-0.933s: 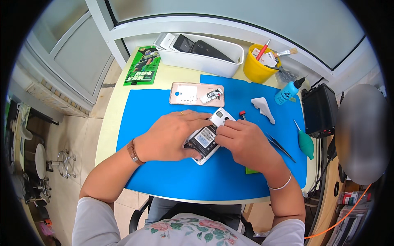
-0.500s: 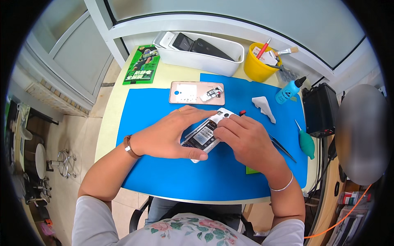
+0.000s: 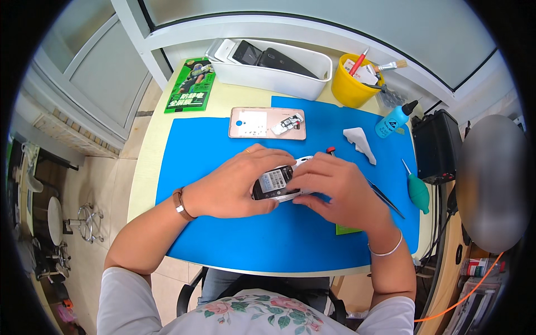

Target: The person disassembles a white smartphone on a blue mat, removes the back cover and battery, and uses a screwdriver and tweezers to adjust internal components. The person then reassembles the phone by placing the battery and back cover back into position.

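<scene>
An opened phone [image 3: 273, 182] with its battery and dark inside showing lies tilted over the blue mat, between my hands. My left hand [image 3: 230, 181] is wrapped round its left part, thumb on the near edge and fingertips on the far edge. My right hand [image 3: 343, 187] has its fingers closed at the phone's right end and covers much of it. Beyond them lies a pink phone back cover [image 3: 251, 125], with a small white and black part [image 3: 288, 124] on it. A red-topped tool [image 3: 330, 149] shows just past my right hand.
On the blue mat [image 3: 245, 243] to the right are a white tissue [image 3: 360, 144], dark tweezers [image 3: 386, 199] and a green air blower [image 3: 417, 194]. Behind stand a white bin [image 3: 268, 76] of phones, a yellow cup [image 3: 352, 92] and a blue bottle [image 3: 392, 123]. A black box [image 3: 438, 148] sits far right.
The phone has turned to lie closer to level across the mat. My right thumb has come down to the phone's near edge, and my right fingers have shifted there.
</scene>
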Demonstrator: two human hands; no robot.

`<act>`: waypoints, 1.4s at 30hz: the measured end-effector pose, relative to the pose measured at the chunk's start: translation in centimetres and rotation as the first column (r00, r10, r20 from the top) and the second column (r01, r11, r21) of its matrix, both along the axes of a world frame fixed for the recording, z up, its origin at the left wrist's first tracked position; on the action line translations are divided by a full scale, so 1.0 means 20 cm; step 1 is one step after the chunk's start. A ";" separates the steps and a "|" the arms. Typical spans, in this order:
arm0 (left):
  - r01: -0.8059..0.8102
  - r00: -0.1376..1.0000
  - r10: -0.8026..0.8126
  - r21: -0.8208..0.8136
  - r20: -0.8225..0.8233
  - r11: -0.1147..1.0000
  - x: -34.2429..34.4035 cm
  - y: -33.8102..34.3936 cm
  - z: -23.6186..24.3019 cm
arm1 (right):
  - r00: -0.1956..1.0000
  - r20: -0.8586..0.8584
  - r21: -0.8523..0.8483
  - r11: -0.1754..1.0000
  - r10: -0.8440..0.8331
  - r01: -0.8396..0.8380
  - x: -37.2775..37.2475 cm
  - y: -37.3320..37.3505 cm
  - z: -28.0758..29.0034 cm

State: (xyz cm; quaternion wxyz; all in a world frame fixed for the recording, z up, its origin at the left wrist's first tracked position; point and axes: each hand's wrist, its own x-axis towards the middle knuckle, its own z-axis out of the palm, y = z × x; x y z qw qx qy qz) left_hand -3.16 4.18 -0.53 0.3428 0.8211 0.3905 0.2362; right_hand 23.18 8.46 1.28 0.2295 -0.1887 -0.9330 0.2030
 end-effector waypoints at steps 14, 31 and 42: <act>0.081 0.996 -0.080 -0.022 0.050 0.997 -0.06 0.06 -0.03 | 0.996 0.043 -0.073 0.994 -0.081 0.084 0.08 0.05 0.04; -0.045 0.996 0.041 0.059 0.079 0.997 -0.07 0.02 0.04 | 0.986 -0.027 0.031 0.986 -0.165 0.166 0.03 0.05 -0.05; -0.175 0.984 0.172 0.094 0.042 0.980 -0.06 -0.04 0.15 | 0.989 -0.081 0.244 0.960 -0.121 0.137 -0.03 -0.02 -0.07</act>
